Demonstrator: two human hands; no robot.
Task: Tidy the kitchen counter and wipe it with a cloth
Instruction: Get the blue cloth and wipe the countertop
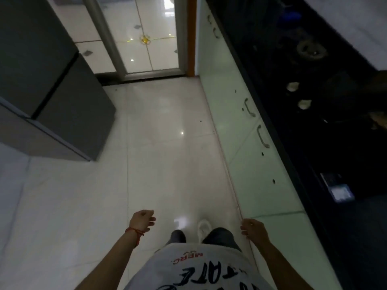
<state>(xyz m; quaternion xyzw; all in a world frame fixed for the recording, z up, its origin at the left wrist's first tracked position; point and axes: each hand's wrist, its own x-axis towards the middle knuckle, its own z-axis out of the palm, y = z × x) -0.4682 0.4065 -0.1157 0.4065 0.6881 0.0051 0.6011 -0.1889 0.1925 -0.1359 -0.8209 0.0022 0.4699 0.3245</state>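
The dark kitchen counter [314, 126] runs along the right side, above pale cabinet doors [236, 122]. Two small pale scraps [293, 86] lie on the counter, and a gas burner [310, 50] sits farther back. My left hand [142, 220] hangs low over the floor, fingers loosely curled, holding nothing. My right hand [252, 228] hangs beside the cabinet front, fingers curled, with nothing visible in it. No cloth is in view.
A grey fridge [52, 91] stands at the left. A glass door [146, 38] with an orange frame is ahead. Glossy white floor tiles [163, 143] lie between fridge and cabinets. A small lit rectangular item [337, 189] rests on the counter's near part.
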